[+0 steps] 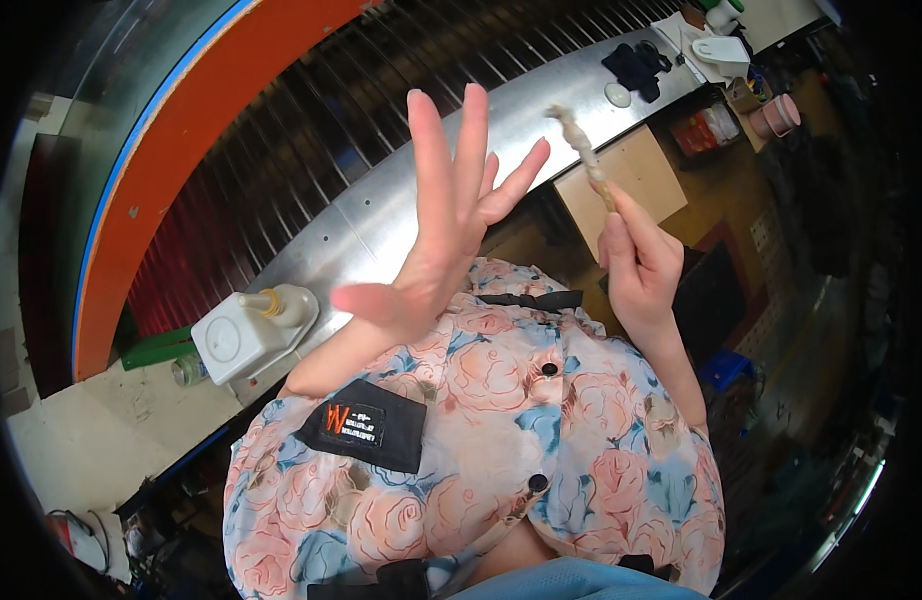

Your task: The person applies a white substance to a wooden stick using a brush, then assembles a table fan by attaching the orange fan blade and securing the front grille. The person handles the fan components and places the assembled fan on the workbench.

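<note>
My left hand [443, 225] is raised over the metal ledge, its fingers spread and nothing in it. To its right, my right hand [641, 260] pinches the lower end of a thin stick [581, 148] between thumb and fingers. A whitish, lumpy wrapping covers the stick's upper part, with a frayed grey tuft at the tip; its exact kind is unclear. The stick stands upright, slightly tilted left, and is apart from my left hand. Behind both hands runs the shiny metal ledge [366, 240] of a slotted machine bed [321, 140].
At left stand a white plastic container [236, 338] and a squat white bottle [293, 304]. An orange curved frame [146, 190] rises behind. A tan board [641, 185] lies below the ledge. Black cloth [636, 70], a white oval piece [618, 95] and a pink cup [776, 117] are far right.
</note>
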`<action>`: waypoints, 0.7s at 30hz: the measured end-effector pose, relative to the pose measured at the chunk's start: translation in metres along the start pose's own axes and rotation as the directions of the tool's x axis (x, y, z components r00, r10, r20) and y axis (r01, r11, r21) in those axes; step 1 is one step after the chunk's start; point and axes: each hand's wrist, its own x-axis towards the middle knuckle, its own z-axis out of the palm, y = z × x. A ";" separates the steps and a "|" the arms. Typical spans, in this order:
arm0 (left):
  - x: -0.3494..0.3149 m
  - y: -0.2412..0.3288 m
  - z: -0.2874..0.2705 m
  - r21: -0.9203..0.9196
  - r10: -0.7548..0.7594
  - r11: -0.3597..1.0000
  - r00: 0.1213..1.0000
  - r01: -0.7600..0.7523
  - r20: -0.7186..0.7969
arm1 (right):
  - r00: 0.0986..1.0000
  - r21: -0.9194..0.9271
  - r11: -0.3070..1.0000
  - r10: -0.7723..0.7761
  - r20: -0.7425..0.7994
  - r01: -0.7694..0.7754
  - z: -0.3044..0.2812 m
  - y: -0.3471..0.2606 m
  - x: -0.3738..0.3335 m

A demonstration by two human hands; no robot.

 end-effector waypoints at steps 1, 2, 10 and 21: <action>-0.001 -0.001 0.000 0.058 0.050 0.997 0.997 -0.053 0.051 | 0.999 -0.089 0.995 -0.049 0.013 0.050 0.003 0.000 0.000; -0.002 -0.002 0.001 0.081 0.089 0.992 0.995 -0.093 0.043 | 0.996 -0.184 0.979 -0.073 0.056 0.082 0.006 0.001 -0.001; -0.008 -0.005 0.005 0.214 0.043 0.976 0.999 -0.046 0.019 | 0.963 -0.146 0.961 -0.212 0.166 0.236 0.008 0.006 -0.013; 0.006 0.013 -0.001 0.610 -0.023 0.770 0.948 -0.185 0.316 | 0.959 -0.063 0.982 -0.156 0.235 0.176 -0.001 0.001 -0.015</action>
